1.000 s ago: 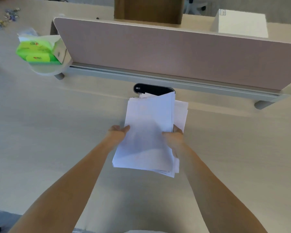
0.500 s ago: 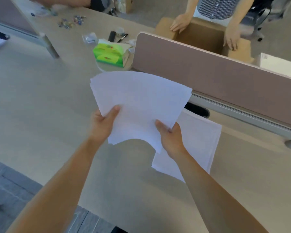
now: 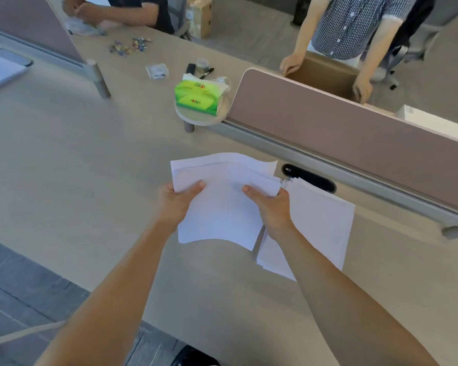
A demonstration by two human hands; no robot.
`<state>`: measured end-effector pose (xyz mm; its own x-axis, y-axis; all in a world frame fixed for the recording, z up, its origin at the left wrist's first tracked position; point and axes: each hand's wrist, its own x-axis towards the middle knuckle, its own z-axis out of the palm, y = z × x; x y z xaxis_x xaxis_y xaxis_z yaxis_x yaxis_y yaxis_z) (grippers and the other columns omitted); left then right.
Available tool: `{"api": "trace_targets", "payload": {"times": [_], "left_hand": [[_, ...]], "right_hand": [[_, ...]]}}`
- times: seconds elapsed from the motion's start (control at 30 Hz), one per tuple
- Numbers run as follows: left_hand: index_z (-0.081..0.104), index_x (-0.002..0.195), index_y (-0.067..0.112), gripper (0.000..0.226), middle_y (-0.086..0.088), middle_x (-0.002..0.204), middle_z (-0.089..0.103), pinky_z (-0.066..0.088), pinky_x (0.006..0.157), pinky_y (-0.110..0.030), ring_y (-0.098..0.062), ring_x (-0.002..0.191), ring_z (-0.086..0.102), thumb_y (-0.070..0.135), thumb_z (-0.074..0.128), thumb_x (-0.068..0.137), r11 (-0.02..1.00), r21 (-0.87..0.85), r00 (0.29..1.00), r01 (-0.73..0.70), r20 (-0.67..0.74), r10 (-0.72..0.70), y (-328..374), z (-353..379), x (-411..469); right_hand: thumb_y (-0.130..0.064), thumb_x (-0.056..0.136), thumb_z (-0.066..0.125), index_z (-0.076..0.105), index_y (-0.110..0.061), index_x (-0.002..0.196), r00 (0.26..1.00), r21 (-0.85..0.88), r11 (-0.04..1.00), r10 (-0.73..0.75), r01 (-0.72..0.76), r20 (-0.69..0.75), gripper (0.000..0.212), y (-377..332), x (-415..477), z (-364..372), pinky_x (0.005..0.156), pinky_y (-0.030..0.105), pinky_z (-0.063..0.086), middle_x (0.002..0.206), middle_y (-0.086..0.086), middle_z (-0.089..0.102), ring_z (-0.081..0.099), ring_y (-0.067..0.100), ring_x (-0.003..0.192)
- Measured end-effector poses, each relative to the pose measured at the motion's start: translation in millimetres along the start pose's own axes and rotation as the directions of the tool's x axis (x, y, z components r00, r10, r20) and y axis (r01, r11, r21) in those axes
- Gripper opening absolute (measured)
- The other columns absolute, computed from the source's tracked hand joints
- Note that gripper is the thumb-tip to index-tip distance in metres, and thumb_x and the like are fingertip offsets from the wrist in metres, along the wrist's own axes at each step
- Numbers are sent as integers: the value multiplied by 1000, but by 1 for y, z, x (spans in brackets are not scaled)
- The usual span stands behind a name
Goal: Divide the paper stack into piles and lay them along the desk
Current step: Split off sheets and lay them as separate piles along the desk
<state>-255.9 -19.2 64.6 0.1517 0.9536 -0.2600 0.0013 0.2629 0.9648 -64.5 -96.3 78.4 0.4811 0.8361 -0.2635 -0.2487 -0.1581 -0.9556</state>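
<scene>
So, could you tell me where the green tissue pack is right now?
In the head view, the green tissue pack sits above centre on a small round shelf at the left end of the pink divider, beyond the held sheets.

A green tissue pack (image 3: pixel 198 97) sat on a small round shelf (image 3: pixel 196 119) beside the mauve divider panel (image 3: pixel 354 133), behind which a checked-shirted person (image 3: pixel 352 25) held a brown cardboard box (image 3: pixel 325 75).

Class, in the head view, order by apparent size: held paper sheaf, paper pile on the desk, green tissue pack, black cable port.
1-2, unranked: held paper sheaf and paper pile on the desk look alike; sheaf nearer the camera, pile partly covered.
3. green tissue pack
4. black cable port
</scene>
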Motion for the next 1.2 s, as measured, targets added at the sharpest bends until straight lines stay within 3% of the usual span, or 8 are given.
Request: {"api": "trace_targets", "payload": {"times": [0.1, 0.27, 0.37, 0.5, 0.77, 0.93, 1.07, 1.2], "left_hand": [[72, 81, 16, 9, 9, 73, 75, 57, 62, -24, -7, 68, 71, 13, 80, 77, 1000, -30, 998, 3, 64, -1, 0, -12, -1], [73, 95, 19, 49, 4, 92, 77, 57, 70, -25, -15, 87, 73, 34, 84, 49, 998, 57, 963, -35, 269, 18, -1, -40, 5], [74, 97, 27, 45, 1, 100, 76, 58, 75, -31, -18, 95, 72, 36, 83, 54, 996, 53, 964, -68, 261, 52, 0, -31, 4], [72, 95, 30, 43, 2, 99, 76, 58, 83, -39, -15, 95, 72, 48, 82, 56, 997, 42, 994, -69, 91, 65, -2, -15, 0], [72, 107, 23, 58, -3, 103, 75, 58, 77, -34, -18, 98, 71, 36, 83, 52, 988, 117, 950, -105, 306, 65, -4, -37, 2], [76, 96, 17, 48, -6, 97, 77, 58, 76, -38, -20, 91, 73, 37, 83, 53, 995, 64, 961, -81, 269, 61, -6, -28, -3], [73, 101, 10, 57, -6, 98, 76, 57, 72, -32, -20, 92, 73, 39, 84, 53, 996, 26, 967, -80, 246, 71, -5, -30, -3], [72, 103, 14, 49, -3, 102, 76, 58, 85, -42, -19, 96, 73, 37, 84, 61, 993, 77, 958, -92, 280, 67, -9, -42, -3]], "right_hand": [[-7, 76, 81, 75, -7, 96, 999, -6, 1000, -24, 24, -25, 21, 1, -1, -4, 69, 28, 57, 89, 2, 77, 74, 16, 80], [-4, 74, 81, 69, -8, 106, 995, -102, 994, -38, 48, 90, 35, 1, -1, -20, 84, 36, 57, 101, 4, 75, 71, 22, 93], [-6, 75, 81, 75, -13, 96, 990, -113, 993, -30, 45, 135, 23, -3, -2, -15, 78, 31, 57, 94, 0, 77, 73, 18, 88], [-7, 80, 79, 76, -10, 86, 996, -13, 997, -73, 73, 44, 7, -8, -9, -1, 67, 27, 58, 81, 0, 76, 73, 16, 74], [-13, 65, 89, 75, -8, 101, 990, -152, 986, -55, 74, 129, 39, 4, -17, -25, 83, 37, 54, 98, 8, 75, 71, 22, 91], [-32, 65, 86, 71, 3, 83, 977, -197, 972, -86, 125, 195, 42, -2, -20, -17, 68, 35, 37, 80, 13, 62, 56, 22, 75], [-20, 75, 84, 77, -12, 78, 984, -146, 984, -79, 103, 161, 11, -5, -25, -11, 71, 34, 43, 82, 8, 70, 62, 21, 76], [-16, 76, 83, 76, -12, 83, 980, -201, 972, -88, 124, 176, 10, -5, -27, -14, 71, 32, 50, 82, 4, 73, 68, 19, 76]]}}
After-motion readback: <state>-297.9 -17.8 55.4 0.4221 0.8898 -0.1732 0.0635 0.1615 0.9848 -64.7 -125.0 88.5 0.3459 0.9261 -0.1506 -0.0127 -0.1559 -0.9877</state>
